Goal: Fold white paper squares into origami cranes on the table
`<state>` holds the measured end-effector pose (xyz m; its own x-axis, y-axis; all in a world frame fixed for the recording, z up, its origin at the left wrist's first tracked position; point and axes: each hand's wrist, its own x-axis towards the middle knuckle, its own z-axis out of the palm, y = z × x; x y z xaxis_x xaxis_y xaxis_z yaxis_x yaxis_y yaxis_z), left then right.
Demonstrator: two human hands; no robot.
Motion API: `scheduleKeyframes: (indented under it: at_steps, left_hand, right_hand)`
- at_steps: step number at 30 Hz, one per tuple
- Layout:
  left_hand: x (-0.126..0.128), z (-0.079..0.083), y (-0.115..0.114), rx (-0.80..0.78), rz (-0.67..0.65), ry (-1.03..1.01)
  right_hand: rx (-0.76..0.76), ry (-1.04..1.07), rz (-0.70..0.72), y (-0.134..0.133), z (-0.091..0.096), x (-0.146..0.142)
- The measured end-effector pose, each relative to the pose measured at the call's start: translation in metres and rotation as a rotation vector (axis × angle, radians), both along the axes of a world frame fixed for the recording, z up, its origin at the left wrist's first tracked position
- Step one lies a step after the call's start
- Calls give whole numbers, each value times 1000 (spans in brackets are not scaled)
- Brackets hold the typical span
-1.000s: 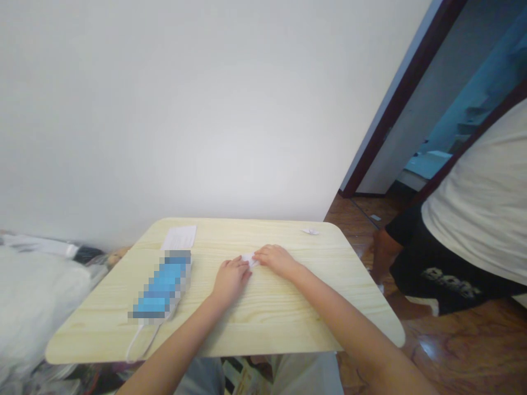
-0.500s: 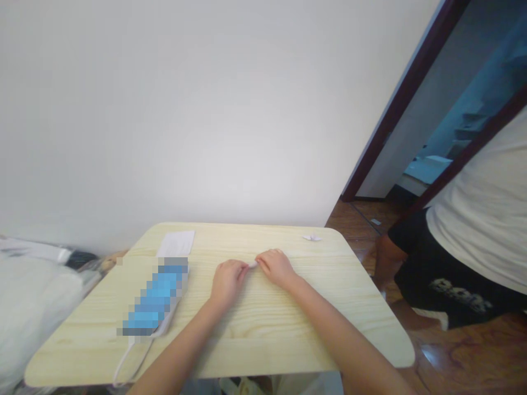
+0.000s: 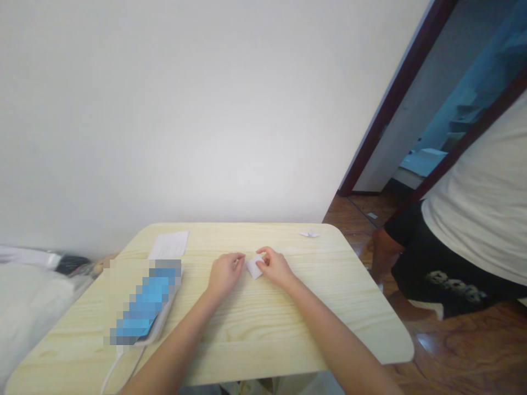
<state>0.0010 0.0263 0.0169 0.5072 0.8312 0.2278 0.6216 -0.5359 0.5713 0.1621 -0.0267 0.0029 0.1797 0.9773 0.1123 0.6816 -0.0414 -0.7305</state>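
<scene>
Wood table (image 3: 263, 340), rounded corner (image 3: 331, 230), folded paper (image 3: 254, 266) touching right hand (image 3: 276, 269), left hand (image 3: 225, 274) beside

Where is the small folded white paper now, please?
The small folded white paper lies near the far right corner of the light wood table, beyond the person's right hand, in the head view.

On the table (image 3: 263, 343), a small folded paper (image 3: 255, 266) lies between the left hand (image 3: 224, 276) and the right hand (image 3: 276, 269), touching the right. Farther left lies a paper sheet (image 3: 168, 244), with a blurred object (image 3: 144, 302) just before it. A small paper figure (image 3: 308, 234) sits near the far right corner. Bedding (image 3: 28, 312) lies left of the table; a person (image 3: 473, 219) stands right of it, before a doorway (image 3: 411, 109).
</scene>
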Motion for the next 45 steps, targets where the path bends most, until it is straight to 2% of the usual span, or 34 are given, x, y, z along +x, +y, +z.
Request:
scheduleKeyframes:
  at_steps: [1,3,6,10,13,20,25,33,45]
  left_hand:
    - [-1,0,-4,92,18,22]
    - [-1,-2,-15,193,-42,95]
    - [-2,-6,-33,256,-174,199]
    - [-2,-11,-44,297,-212,247]
    - [-2,-13,-43,313,-221,274]
    - [-3,-17,-44,309,-202,301]
    - [-4,-20,-42,297,-200,283]
    - [-3,-18,-41,306,-208,310]
    - [-4,-22,-36,252,-237,328]
  right_hand:
    - [-5,-52,-23,0,-1,-1]
    - [-5,-136,-36,-1,-2,-2]
    - [18,-230,-29,-2,0,-2]
    - [105,-289,12,-3,2,4]
    - [140,-278,32,-2,0,11]
    - [65,-260,65,2,-4,18]
    - [115,-348,191,0,2,22]
    - [72,-509,356,-3,11,28]
    - [75,-618,393,-6,16,26]
